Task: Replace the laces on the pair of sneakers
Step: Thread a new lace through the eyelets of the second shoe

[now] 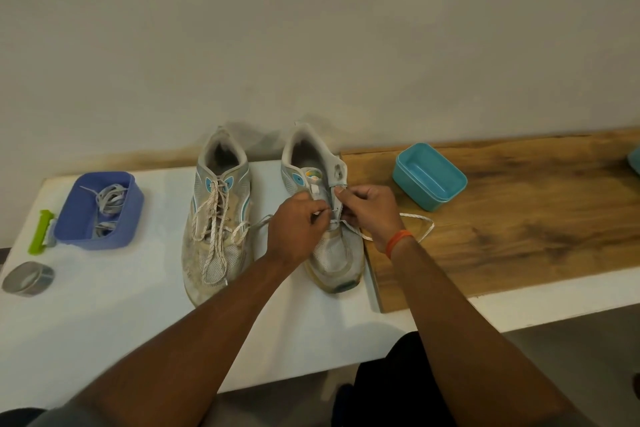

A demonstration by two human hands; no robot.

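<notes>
Two worn white sneakers stand side by side on the white table (104, 315), toes toward me. The left sneaker (216, 218) is laced, its speckled white lace lying loose over the toe. Both hands work at the eyelets of the right sneaker (332, 260). My left hand (298, 225) pinches the lace at the left eyelet row. My right hand (367, 210) pinches it at the right row. The white lace (420, 218) loops out onto the wooden board to the right, and another stretch trails left between the shoes.
A blue tub (100, 211) holding grey-white laces sits at the left, with a green tool (40, 232) beside it and a round metal tin (27, 278) nearer me. An empty teal tub (429, 177) stands on the wooden board (519, 218). A wall rises right behind.
</notes>
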